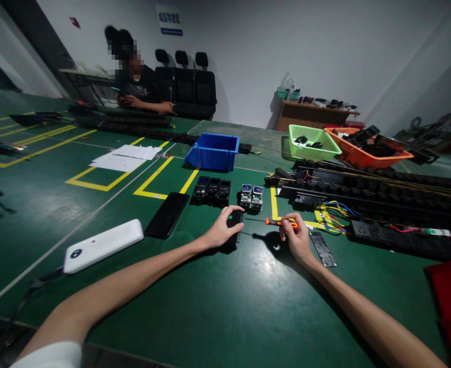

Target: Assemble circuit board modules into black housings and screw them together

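Observation:
My left hand (223, 228) grips a small black plastic housing (233, 220) with a green dot, thumb and fingers closed round it. In my right hand (296, 237) is a screwdriver (281, 223) with an orange and black handle. Its thin shaft points left, with the tip close to the housing; contact cannot be made out. Just behind stand two small circuit modules (252, 197) with little screens. Left of these sits a row of black modules (212, 190). A flat black cover (322, 249) lies to the right of my right hand.
A black phone (167, 214) and a white power bank (103, 245) lie to the left. Behind are a blue bin (215, 152), papers (126, 157), a green basket (313, 142) and an orange basket (367, 148). Long black wired strips (386, 191) fill the right. Another person (139, 87) sits opposite.

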The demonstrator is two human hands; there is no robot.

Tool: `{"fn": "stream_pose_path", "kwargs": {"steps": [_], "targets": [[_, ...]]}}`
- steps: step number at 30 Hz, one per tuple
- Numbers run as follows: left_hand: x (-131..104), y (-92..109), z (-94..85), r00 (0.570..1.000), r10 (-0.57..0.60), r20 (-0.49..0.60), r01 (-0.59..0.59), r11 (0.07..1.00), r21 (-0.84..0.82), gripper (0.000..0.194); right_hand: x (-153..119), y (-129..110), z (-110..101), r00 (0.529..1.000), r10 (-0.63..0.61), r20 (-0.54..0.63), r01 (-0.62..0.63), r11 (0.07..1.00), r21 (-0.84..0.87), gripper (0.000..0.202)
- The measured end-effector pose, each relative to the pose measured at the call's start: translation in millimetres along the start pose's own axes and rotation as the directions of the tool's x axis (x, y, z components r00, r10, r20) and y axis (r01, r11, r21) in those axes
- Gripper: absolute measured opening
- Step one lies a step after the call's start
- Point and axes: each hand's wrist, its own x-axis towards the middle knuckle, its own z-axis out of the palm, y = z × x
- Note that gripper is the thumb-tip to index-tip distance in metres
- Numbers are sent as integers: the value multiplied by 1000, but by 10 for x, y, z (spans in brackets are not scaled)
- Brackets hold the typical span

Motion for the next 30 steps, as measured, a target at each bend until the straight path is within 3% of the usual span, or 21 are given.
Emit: {"fn": "stream_pose_path", "kwargs": {"steps": [6, 12, 20, 30], "targets": [[-2, 4, -3, 1000, -1, 1, 1, 1000, -3, 38, -1, 11, -7, 999, 33, 4, -32, 999, -39, 17], [-5, 11, 0, 1000, -17, -6, 17, 1000, -10, 38, -6, 23, -32, 1000, -12, -18, 11, 999, -35, 25], [-3, 3, 1, 1000, 8, -1, -8, 1000, 6, 38, 1, -6, -7, 1000, -27, -16, 26, 998, -49, 15], [-7, 2, 1, 1000, -5, -1, 5, 1000, 0, 38, 9, -14, -1, 999, 36, -11, -36, 997, -75, 20]]}}
